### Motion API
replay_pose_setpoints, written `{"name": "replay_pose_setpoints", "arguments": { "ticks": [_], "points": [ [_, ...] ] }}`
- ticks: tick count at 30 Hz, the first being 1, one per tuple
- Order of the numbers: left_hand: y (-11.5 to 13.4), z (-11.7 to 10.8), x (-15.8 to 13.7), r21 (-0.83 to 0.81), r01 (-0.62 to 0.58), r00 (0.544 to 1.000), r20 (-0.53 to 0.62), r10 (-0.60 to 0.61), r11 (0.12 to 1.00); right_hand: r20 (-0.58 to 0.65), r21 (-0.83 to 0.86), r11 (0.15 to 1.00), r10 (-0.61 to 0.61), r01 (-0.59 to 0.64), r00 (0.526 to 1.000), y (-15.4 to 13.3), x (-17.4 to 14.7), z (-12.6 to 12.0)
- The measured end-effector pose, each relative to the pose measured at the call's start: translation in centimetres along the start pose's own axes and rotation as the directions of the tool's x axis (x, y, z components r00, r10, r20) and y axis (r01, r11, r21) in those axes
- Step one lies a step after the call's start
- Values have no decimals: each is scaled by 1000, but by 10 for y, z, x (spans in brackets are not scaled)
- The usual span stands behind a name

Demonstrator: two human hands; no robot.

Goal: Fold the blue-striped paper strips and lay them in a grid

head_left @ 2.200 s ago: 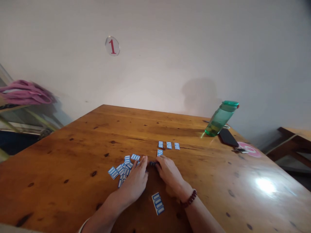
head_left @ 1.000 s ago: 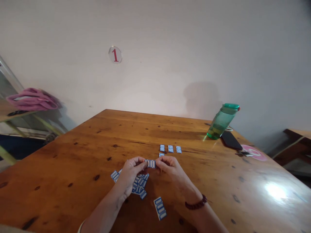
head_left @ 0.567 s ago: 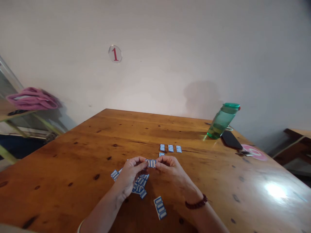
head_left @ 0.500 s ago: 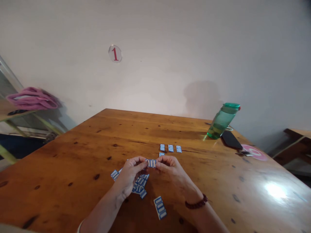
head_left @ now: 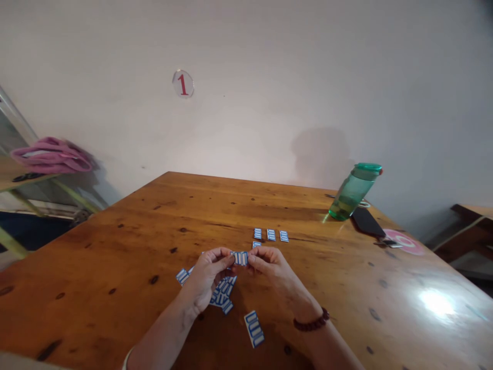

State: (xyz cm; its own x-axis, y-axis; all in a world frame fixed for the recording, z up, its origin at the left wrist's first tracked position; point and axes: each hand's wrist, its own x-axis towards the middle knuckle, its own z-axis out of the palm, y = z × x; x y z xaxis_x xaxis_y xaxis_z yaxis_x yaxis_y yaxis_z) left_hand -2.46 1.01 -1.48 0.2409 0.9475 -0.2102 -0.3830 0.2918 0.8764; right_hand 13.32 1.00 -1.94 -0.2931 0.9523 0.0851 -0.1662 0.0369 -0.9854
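Between my two hands, above the wooden table (head_left: 127, 241), is a small blue-and-white card (head_left: 241, 258) with upright white bars. My left hand (head_left: 210, 270) pinches its left end between thumb and fingers. At the other end, my right hand (head_left: 269, 264) grips it the same way. Under and beside my left hand lies a loose pile of similar cards (head_left: 222, 297), partly covered by the hand. One separate card (head_left: 254, 329) lies at a slant nearer to me. Beyond my hands, three cards (head_left: 271, 235) form a row, and another card (head_left: 256, 245) shows partly behind my right hand.
A green bottle (head_left: 352, 192) stands at the table's right back. Next to it are a dark flat phone-like object (head_left: 367, 222) and a pink-and-white disc (head_left: 404, 241) with small metal items. A pink cloth (head_left: 52, 155) lies on a side surface at left.
Almost nothing differs. Both hands keep hold of the card in the same place, and the view has shifted very slightly.
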Motion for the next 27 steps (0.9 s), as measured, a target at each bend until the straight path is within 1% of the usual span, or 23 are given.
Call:
{"name": "replay_pose_setpoints", "arguments": {
  "ticks": [11,19,27],
  "points": [
    [-1,-1,0,17,0,1000,8,0,1000,16,0,1000,-10,10,1000,-4,-1,2],
    [-1,-2,0,2,5,1000,19,-6,1000,21,66,998,-2,1,1000,-3,-1,2],
    [0,-1,-1,-32,17,1000,22,-17,999,25,64,998,-9,7,1000,-5,-1,3]
  ]
}}
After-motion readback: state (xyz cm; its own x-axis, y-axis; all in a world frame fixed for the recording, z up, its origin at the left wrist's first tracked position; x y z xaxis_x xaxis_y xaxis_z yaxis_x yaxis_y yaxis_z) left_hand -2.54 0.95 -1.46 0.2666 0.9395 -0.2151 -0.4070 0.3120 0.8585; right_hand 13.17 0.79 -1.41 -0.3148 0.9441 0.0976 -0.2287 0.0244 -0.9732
